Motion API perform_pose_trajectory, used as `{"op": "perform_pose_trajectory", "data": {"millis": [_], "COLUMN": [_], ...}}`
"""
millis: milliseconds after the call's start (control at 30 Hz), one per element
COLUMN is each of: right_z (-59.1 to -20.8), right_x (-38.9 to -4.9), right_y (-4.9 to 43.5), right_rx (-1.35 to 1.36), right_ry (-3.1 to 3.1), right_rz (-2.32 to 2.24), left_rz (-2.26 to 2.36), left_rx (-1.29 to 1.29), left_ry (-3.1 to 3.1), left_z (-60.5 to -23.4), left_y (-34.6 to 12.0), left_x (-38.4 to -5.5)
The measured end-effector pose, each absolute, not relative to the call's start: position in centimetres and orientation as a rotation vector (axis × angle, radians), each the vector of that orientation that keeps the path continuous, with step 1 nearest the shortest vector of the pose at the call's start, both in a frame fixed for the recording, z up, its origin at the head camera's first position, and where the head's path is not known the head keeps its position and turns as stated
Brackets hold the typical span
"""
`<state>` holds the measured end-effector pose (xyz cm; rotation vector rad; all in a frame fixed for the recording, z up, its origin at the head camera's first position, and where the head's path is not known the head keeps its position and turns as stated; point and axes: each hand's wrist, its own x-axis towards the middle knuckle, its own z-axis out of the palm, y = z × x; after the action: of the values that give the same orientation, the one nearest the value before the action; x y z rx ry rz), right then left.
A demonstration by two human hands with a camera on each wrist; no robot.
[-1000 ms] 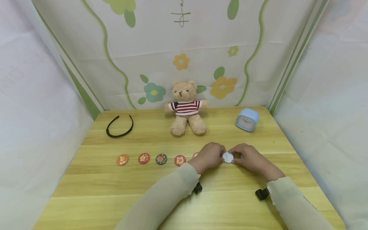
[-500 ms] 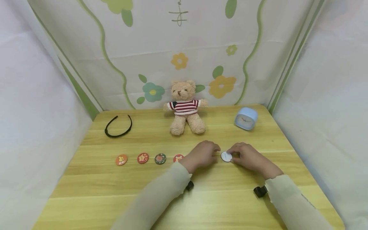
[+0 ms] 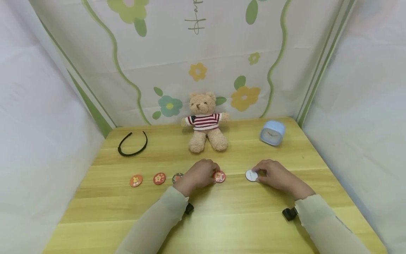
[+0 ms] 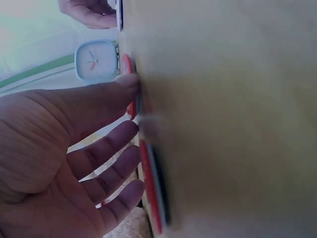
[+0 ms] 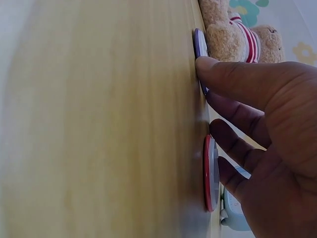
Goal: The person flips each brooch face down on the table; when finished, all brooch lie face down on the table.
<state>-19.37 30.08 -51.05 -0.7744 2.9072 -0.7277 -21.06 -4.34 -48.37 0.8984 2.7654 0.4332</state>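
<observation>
Several round badges lie in a row across the table. With thumb and fingertips my left hand [image 3: 200, 173] pinches a red badge [image 3: 219, 176] lying on the wood. Another red badge [image 4: 151, 186], beneath that hand in the left wrist view, is covered in the head view. Farther right, my right hand [image 3: 276, 176] grips the edge of a badge [image 3: 251, 175] whose white side with a thin line faces up. Its dark blue rim shows in the right wrist view. A red-rimmed badge [image 5: 211, 173] lies by the right hand's other fingers.
To the left lie an orange badge [image 3: 136, 180], a red star badge [image 3: 159, 178] and a partly covered green badge [image 3: 177, 177]. A black headband [image 3: 132, 154], a teddy bear [image 3: 204, 121] and a blue clock [image 3: 272, 133] stand or lie along the back.
My left hand has let go of the white-sided badge and moved left to the red badge. My right hand keeps its hold on the white-sided badge, almost in place.
</observation>
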Motion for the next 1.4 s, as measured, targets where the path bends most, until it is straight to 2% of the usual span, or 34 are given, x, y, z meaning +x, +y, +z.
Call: {"op": "perform_pose_trajectory", "data": {"millis": [567,800,967,1400], "right_z": [-50.7,-50.8,-50.9,-51.0], "right_x": [-19.1,-19.7,-19.8,-19.9], "right_y": [28.9,25.3,23.4,23.7], "right_rx": [-0.702,-0.901,-0.936,-1.01], "right_ry": [2.894,2.877,2.856,2.895], "right_rz": [-0.807,-0.792,-0.774,-0.763], "left_rz": [0.407,0.447,0.474,0.535], "left_rx": [0.968,0.972,0.996,1.033], "left_ry": [2.781,2.78,2.78,2.729], "left_z": [-49.4,-49.6,-49.6,-48.9], "left_y": [-0.6,-0.5,-0.4,-1.2], "left_x": [-21.2,-21.2,-21.3,-21.2]}}
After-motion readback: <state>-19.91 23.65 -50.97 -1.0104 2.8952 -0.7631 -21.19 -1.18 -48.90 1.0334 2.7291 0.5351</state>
